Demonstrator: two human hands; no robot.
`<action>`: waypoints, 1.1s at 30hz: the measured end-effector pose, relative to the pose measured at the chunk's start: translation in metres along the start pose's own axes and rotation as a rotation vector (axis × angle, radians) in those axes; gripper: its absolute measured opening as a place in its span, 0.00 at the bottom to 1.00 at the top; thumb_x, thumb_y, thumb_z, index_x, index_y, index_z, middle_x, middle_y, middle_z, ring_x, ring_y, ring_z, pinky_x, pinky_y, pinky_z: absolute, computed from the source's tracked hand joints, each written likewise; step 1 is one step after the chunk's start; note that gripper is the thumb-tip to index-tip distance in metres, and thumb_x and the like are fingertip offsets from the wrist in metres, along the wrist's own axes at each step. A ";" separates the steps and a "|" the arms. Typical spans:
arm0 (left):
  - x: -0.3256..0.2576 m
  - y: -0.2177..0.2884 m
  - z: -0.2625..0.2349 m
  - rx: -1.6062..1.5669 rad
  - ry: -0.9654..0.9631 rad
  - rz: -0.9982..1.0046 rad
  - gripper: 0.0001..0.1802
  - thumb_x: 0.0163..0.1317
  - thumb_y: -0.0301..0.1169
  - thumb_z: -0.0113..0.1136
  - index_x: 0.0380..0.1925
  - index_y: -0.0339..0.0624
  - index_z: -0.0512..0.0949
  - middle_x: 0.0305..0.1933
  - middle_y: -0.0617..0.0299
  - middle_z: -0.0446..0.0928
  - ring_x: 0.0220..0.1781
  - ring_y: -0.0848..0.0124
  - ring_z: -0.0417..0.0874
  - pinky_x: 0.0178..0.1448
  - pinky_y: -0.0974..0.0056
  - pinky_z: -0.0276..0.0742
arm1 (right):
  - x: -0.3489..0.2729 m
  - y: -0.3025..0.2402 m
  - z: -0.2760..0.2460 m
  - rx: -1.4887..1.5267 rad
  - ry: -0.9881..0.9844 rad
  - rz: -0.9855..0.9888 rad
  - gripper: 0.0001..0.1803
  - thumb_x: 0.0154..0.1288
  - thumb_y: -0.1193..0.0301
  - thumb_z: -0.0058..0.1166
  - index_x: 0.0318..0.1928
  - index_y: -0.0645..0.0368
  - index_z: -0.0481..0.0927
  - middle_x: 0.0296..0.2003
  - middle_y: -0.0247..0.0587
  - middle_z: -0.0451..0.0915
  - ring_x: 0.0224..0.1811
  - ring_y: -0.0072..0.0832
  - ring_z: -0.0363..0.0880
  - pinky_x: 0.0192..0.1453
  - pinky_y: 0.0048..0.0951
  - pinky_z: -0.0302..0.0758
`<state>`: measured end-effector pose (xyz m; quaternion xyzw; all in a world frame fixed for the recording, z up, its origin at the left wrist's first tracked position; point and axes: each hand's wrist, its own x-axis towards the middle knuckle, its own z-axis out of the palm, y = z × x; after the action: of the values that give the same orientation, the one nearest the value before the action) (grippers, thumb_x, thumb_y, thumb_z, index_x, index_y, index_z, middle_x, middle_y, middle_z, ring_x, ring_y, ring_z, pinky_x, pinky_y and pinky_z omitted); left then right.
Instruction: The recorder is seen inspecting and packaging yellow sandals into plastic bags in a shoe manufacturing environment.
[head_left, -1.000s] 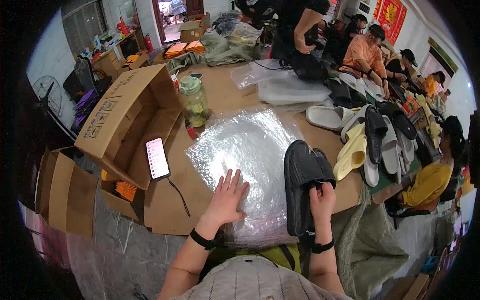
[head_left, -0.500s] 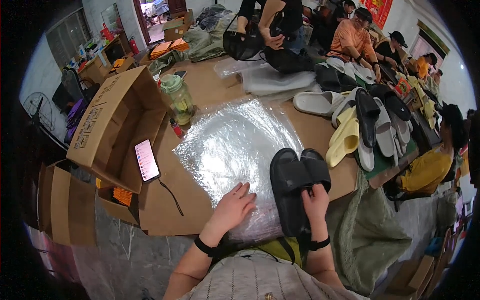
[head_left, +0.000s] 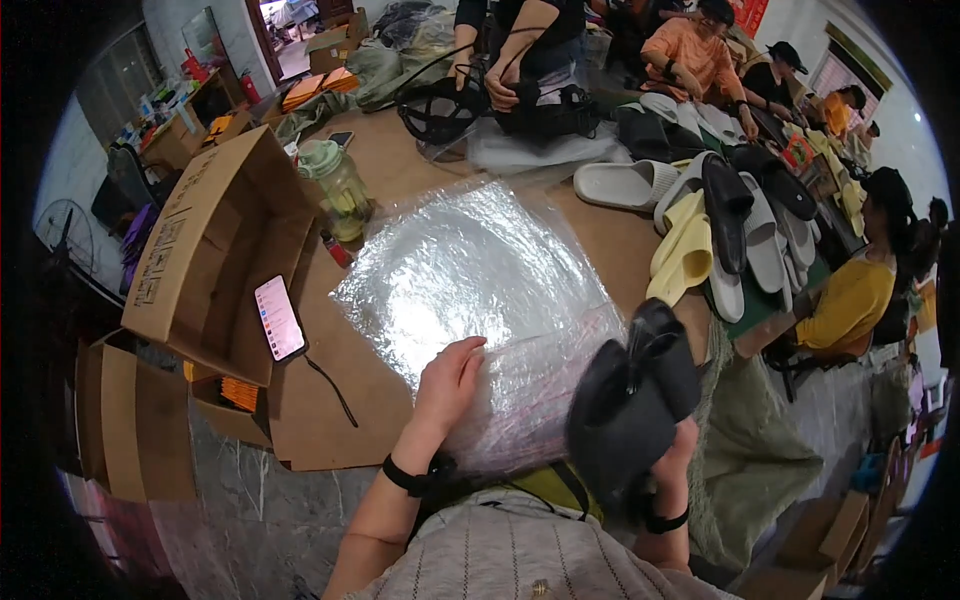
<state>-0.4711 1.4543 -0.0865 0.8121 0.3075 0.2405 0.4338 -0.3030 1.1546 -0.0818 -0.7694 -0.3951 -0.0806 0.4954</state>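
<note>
A pair of black slide slippers is gripped by my right hand at the near right edge of the table, tilted up, partly over the plastic. The slippers hide some of that hand's fingers. My left hand lies on a stack of clear plastic bags, fingers stretched out and holding nothing. Those bags are shiny and spread across the middle of the cardboard-covered table.
On the left stand an open cardboard box, a lit phone, a green-lidded bottle and a small red bottle. Yellow slippers and other pairs crowd the right. A co-worker's hands handle black items across the table.
My right hand has turned and lifted the black slippers, moving them to the right. My left hand has shifted slightly left on the bags. The co-worker's black items have moved left.
</note>
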 end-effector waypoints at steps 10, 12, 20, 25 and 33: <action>-0.003 0.030 -0.008 -0.047 -0.110 0.219 0.16 0.71 0.32 0.51 0.55 0.44 0.79 0.55 0.49 0.80 0.56 0.50 0.80 0.60 0.55 0.75 | 0.008 -0.031 0.036 -0.359 -0.497 -0.200 0.14 0.55 0.63 0.66 0.31 0.58 0.75 0.30 0.42 0.74 0.34 0.43 0.78 0.33 0.43 0.75; -0.006 0.035 -0.015 0.053 -0.162 0.271 0.16 0.71 0.31 0.52 0.56 0.44 0.79 0.60 0.51 0.77 0.61 0.51 0.77 0.63 0.55 0.73 | 0.007 -0.033 0.037 -0.362 -0.496 -0.197 0.14 0.55 0.63 0.66 0.31 0.58 0.75 0.31 0.42 0.74 0.34 0.43 0.78 0.33 0.43 0.75; -0.018 0.044 -0.007 0.282 -0.325 0.632 0.22 0.66 0.31 0.58 0.61 0.50 0.77 0.75 0.61 0.63 0.78 0.51 0.57 0.77 0.44 0.57 | 0.015 -0.040 0.058 -0.333 -0.471 -0.082 0.12 0.60 0.65 0.62 0.32 0.60 0.75 0.31 0.46 0.76 0.34 0.46 0.79 0.33 0.44 0.77; -0.030 0.056 -0.003 0.212 -0.390 0.681 0.24 0.66 0.31 0.58 0.63 0.50 0.75 0.75 0.61 0.64 0.79 0.52 0.56 0.78 0.43 0.54 | 0.025 -0.032 0.087 -0.358 -0.418 -0.063 0.11 0.57 0.68 0.62 0.34 0.61 0.76 0.34 0.48 0.79 0.36 0.48 0.81 0.36 0.44 0.78; -0.018 0.047 -0.036 0.081 -0.312 0.502 0.22 0.69 0.30 0.54 0.63 0.51 0.76 0.75 0.59 0.65 0.78 0.52 0.59 0.79 0.44 0.50 | 0.038 -0.055 0.112 -0.156 -0.482 -0.206 0.15 0.58 0.63 0.63 0.39 0.59 0.78 0.36 0.48 0.79 0.39 0.48 0.81 0.38 0.45 0.79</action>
<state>-0.4937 1.4416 -0.0303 0.9065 0.0362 0.1999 0.3701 -0.3454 1.2782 -0.0799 -0.7582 -0.5702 0.0246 0.3155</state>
